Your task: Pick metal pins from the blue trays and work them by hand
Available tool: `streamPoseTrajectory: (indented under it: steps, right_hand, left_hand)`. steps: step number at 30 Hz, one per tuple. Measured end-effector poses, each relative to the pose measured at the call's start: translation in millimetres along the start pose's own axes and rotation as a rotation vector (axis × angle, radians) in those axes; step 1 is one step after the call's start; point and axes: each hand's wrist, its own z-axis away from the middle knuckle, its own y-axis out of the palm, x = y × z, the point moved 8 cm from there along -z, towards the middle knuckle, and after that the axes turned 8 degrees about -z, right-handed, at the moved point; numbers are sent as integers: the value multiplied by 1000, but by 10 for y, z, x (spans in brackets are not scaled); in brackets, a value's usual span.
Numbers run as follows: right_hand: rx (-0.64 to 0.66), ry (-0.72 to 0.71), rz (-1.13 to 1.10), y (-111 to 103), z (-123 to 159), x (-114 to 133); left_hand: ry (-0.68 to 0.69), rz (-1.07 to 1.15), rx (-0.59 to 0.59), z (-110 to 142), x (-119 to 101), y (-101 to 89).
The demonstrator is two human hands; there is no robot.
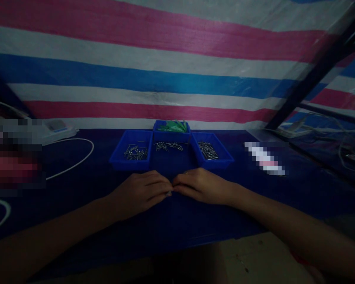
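My left hand (142, 192) and my right hand (201, 185) rest on the dark blue table (106, 221) with their fingertips meeting in a pinch near the middle. A tiny pale piece shows between the fingertips; I cannot make out what it is. Just beyond the hands stand blue trays: the left tray (118, 156) and the right tray (225, 156) hold several small metal pins, the middle tray (171, 161) holds more pins, and the back tray (171, 125) holds green pieces.
A striped pink, white and blue tarp (165, 71) hangs behind the table. A white cable (77, 161) loops at the left by a white device (57, 128). A dark slanted post (313, 71) and more cables stand at the right.
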Motion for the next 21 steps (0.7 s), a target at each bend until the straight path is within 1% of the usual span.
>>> streamPoseTrajectory:
  steps: [3, 7, 10, 14, 17, 21]
  right_hand:
    - [-24, 10, 79, -14, 7, -14]
    - [-34, -6, 91, -16, 7, -6]
    - [-34, -6, 83, -2, -5, 1]
    - [-27, 2, 95, 13, -21, 5]
    - [-21, 0, 124, -2, -13, 4]
    - [-67, 26, 157, -96, 18, -47]
  left_hand:
    - [-94, -97, 11, 4, 76, 10]
    - [-166, -199, 99, 16, 165, 103]
    - [-189, -229, 120, 10, 188, 147]
    - [-168, -290, 137, -7, 144, 181]
    - [-185, -270, 143, 0, 139, 169]
    - [-244, -174, 145, 18, 175, 111]
